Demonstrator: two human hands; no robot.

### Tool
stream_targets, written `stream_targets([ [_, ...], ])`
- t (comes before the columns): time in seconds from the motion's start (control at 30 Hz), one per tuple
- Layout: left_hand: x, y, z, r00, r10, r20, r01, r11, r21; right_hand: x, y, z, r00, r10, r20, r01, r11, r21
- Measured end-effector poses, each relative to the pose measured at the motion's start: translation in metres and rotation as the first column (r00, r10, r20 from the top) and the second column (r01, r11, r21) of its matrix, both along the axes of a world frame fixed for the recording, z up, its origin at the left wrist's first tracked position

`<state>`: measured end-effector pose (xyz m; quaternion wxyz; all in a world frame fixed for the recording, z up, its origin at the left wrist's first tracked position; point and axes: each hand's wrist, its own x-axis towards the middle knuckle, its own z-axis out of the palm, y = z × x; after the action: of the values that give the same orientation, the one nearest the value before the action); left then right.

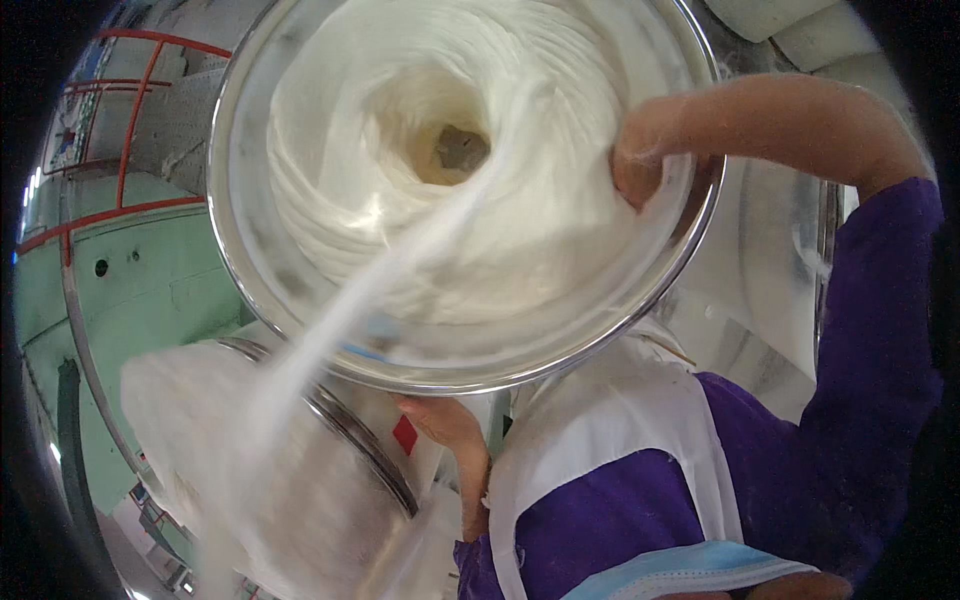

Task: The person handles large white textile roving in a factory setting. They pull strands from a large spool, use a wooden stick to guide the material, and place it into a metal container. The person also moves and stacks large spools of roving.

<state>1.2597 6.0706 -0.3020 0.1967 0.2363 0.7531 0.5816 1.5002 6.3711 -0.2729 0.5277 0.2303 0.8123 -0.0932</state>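
Note:
A wide sliver can [470,385] with a shiny metal rim stands before me. Coiled white sliver [540,240], like soft cotton rope, fills it around a central hole. My right hand [640,165] reaches over the far right of the rim. Its fingers are bent and pressed together at the coil's outer edge, with the tips hidden between coil and wall. Below the near rim, my left hand [440,418] lies closed against the can's outside, partly covered by the rim. One loose, blurred strand [350,300] runs from the coil toward the lower left.
A second can heaped with white fibre [260,460] stands at the lower left, blurred. Behind it are a green panel [150,270] and red pipe rails [140,125]. Pale metal machine panels [770,270] are at the right, with white rounded shapes [820,35] above.

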Motion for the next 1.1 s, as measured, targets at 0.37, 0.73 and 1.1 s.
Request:
stream_targets([
  [0.37,0.014,0.004,0.050,0.972,-0.147,-0.182,0.165,0.982,0.087,-0.033,0.039,0.070,0.876,-0.324,-0.357,0.287,0.945,-0.155],
  [0.73,0.052,0.042,0.110,0.298,-0.608,-0.736,0.750,0.626,-0.213,-0.029,0.016,0.071,0.810,-0.337,-0.479,0.327,0.939,-0.108],
  [1.1,0.056,0.145,0.109,-0.080,-0.906,0.415,0.791,-0.312,-0.527,-0.041,-0.018,0.057,0.836,-0.122,-0.535,0.132,0.991,-0.020],
])
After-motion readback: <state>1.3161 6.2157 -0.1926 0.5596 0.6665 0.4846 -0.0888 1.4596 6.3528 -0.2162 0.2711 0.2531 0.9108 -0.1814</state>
